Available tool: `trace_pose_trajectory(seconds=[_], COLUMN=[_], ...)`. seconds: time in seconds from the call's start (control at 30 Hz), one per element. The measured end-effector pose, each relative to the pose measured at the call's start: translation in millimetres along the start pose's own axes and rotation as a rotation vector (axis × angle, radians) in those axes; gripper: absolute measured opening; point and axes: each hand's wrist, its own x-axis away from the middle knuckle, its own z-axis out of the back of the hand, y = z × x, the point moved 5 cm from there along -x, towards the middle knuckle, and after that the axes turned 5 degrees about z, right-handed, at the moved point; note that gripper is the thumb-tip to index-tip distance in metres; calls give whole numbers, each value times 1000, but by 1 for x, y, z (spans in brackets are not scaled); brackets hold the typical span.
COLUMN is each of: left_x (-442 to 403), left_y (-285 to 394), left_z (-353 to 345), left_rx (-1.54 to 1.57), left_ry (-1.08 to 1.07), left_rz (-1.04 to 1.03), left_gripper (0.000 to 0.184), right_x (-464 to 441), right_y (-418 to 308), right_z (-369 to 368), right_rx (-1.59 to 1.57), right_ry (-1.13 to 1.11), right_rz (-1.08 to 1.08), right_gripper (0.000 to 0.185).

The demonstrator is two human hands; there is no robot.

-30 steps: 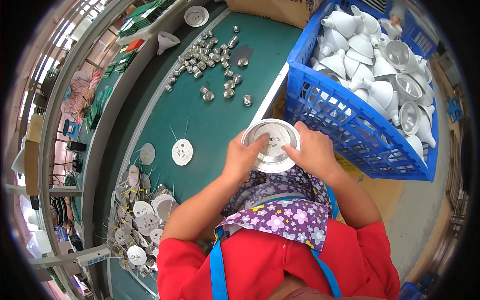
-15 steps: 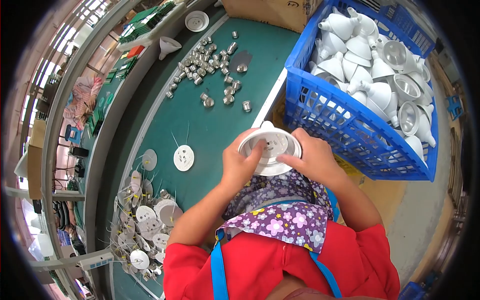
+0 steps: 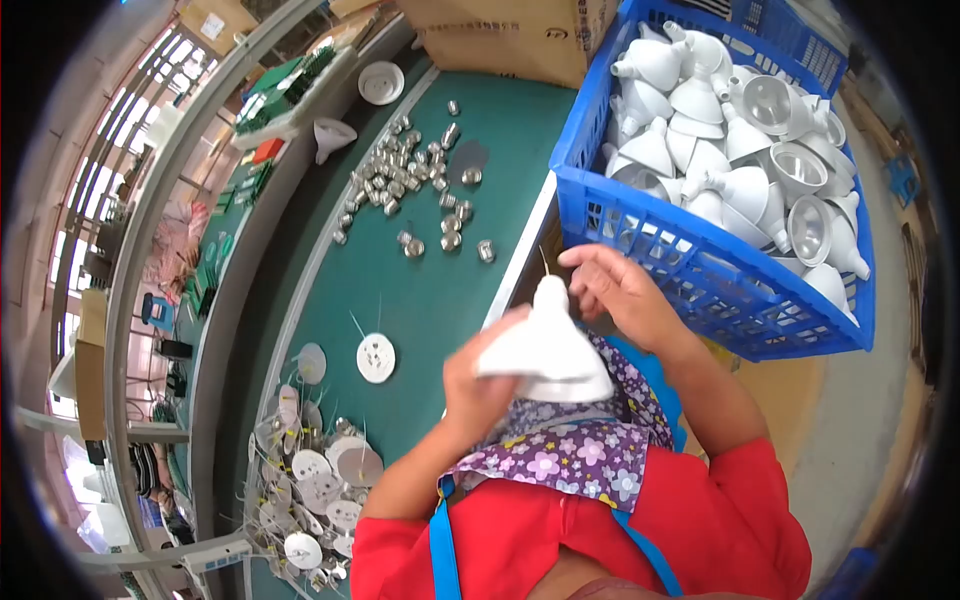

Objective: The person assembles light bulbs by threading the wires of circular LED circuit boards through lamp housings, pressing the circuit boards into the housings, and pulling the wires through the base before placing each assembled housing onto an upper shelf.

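My left hand (image 3: 478,375) is closed around the side of a white funnel-shaped lamp housing (image 3: 550,345), which is slightly blurred. The housing stands neck up, its wide rim facing down over my lap. From the top of the neck sticks a thin wire (image 3: 545,262). Close beside that wire is my right hand (image 3: 628,300), with the index finger reaching toward it and the other fingers bent. A small gap shows between fingertip and wire, and I see nothing in this hand. The inside of the housing is hidden.
A blue crate (image 3: 690,260) full of white lamp housings (image 3: 735,135) stands at the right. On the green bench (image 3: 340,290) lie metal screw caps (image 3: 400,170), a single round white board (image 3: 376,358) with wires, and a pile of similar boards (image 3: 315,480). A cardboard box (image 3: 510,40) is behind.
The lamp housing has been turned from open side up to neck up. My right hand has left its rim and moved up beside the neck, where a wire now shows.
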Motion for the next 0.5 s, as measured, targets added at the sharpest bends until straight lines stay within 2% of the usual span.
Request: trace_pose_trajectory(seconds=[0.03, 0.07, 0.1, 0.2, 0.3, 0.33, 0.43, 0.5], left_x=[1, -3, -4, -5, -10, -12, -13, -11], left_y=[-16, -45, -59, -63, -56, -54, -50, -51], left_z=[0, -5, -10, -14, -19, -20, -21, -22], left_rx=[170, 411, 542, 564, 536, 515, 498, 499], left_ry=[19, 13, 48, 26, -8, -7, -1, 3], left_rz=[300, 714, 730, 753, 708, 687, 639, 618], left_gripper=[27, 27, 30, 33, 33, 33, 33, 33], right_x=[1, 5, 9, 23, 20, 18, 11, 7], right_y=[4, 9, 10, -10, -13, -12, -4, 0], right_z=[2, 3, 5, -11, -21, -21, -13, -10], right_rx=[76, 102, 124, 538, 920, 887, 944, 982], right_ry=[41, 72, 120, -25, 25, 8, 19, 18], right_rz=[19, -19, -36, -68, 214, 90, 110, 76], right_gripper=[30, 35, 40, 55, 64, 61, 59, 52])
